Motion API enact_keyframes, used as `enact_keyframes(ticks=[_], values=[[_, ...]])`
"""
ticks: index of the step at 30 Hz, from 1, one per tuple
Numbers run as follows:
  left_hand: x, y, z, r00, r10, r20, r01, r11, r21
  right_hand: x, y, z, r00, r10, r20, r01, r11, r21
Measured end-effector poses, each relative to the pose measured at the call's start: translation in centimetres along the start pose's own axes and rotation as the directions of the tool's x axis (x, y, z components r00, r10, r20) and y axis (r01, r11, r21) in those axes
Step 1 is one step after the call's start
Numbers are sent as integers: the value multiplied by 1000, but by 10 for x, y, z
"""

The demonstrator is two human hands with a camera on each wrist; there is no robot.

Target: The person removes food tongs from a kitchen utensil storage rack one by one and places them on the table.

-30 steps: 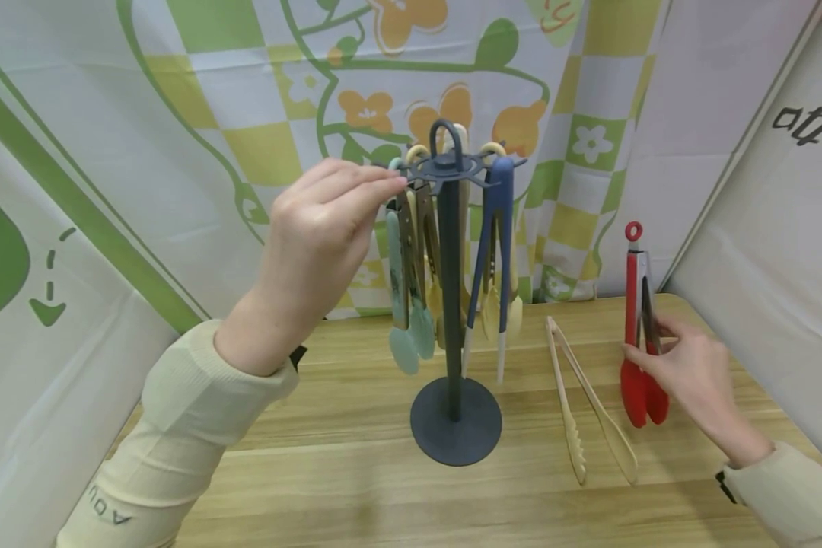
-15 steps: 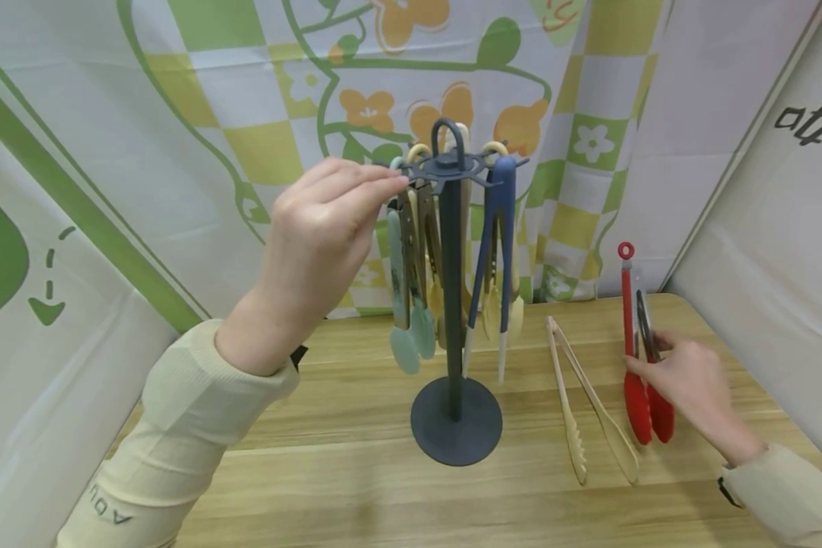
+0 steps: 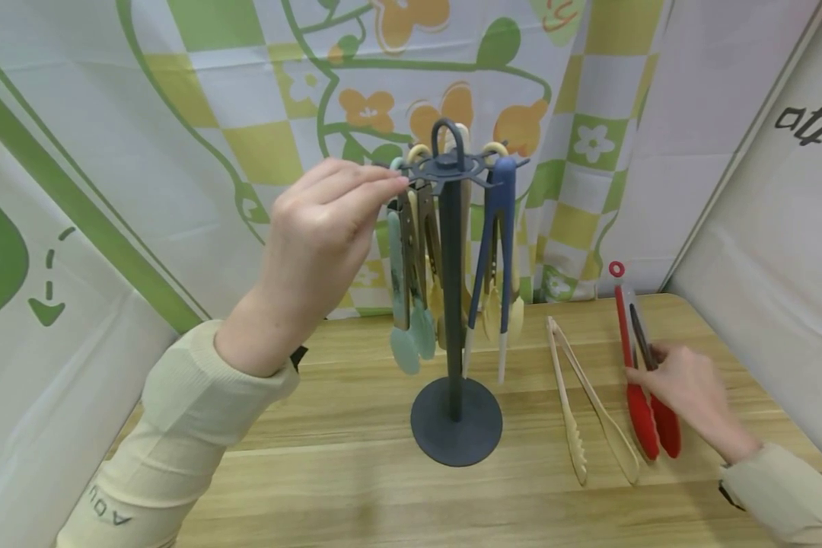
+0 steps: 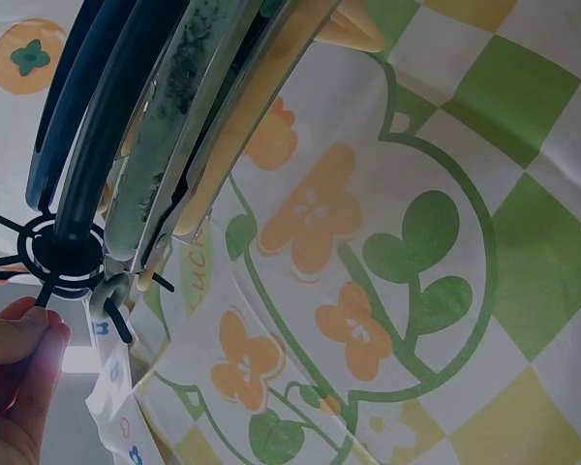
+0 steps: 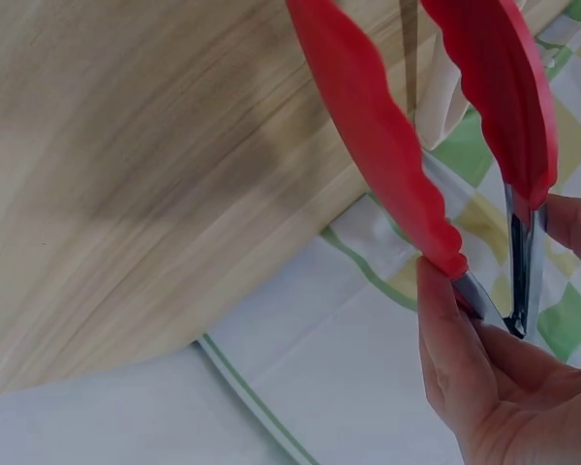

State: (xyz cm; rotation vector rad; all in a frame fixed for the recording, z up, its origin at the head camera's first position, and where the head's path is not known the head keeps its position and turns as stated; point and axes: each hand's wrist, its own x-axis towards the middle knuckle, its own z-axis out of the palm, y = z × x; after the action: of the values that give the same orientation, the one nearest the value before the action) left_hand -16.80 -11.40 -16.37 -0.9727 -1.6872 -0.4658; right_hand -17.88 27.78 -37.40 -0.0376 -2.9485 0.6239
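Note:
My left hand (image 3: 329, 221) pinches one hook arm at the top of a dark grey rotating utensil stand (image 3: 452, 304); the left wrist view shows thumb and finger on that hook. From the stand hang green tongs (image 3: 406, 346), blue tongs with white tips (image 3: 500, 228) and several yellowish utensils behind. On the right, my right hand (image 3: 692, 388) grips red kitchen tongs (image 3: 640, 411) by the handles, thumb and fingers on opposite sides. Their red scalloped heads (image 5: 387, 136) stand apart in the right wrist view, with the red ring (image 3: 616, 269) at the far end.
Beige tongs (image 3: 582, 403) lie spread on the wooden table (image 3: 315, 487), between the stand's round base (image 3: 457, 441) and the red tongs. A patterned curtain (image 3: 246, 114) hangs behind the table, and white cloth walls (image 3: 781, 289) border both sides.
The right hand has lowered the red tongs toward the table, and their ring end has tilted left. Their heads have spread a little. The left hand stays on the stand.

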Motion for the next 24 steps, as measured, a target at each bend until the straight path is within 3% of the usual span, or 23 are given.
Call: enact_keyframes(ticks=[24], values=[[-1,0,-1,1000,-1,0,1,1000,3,2,5,15,990,31,139,-34,999,22]])
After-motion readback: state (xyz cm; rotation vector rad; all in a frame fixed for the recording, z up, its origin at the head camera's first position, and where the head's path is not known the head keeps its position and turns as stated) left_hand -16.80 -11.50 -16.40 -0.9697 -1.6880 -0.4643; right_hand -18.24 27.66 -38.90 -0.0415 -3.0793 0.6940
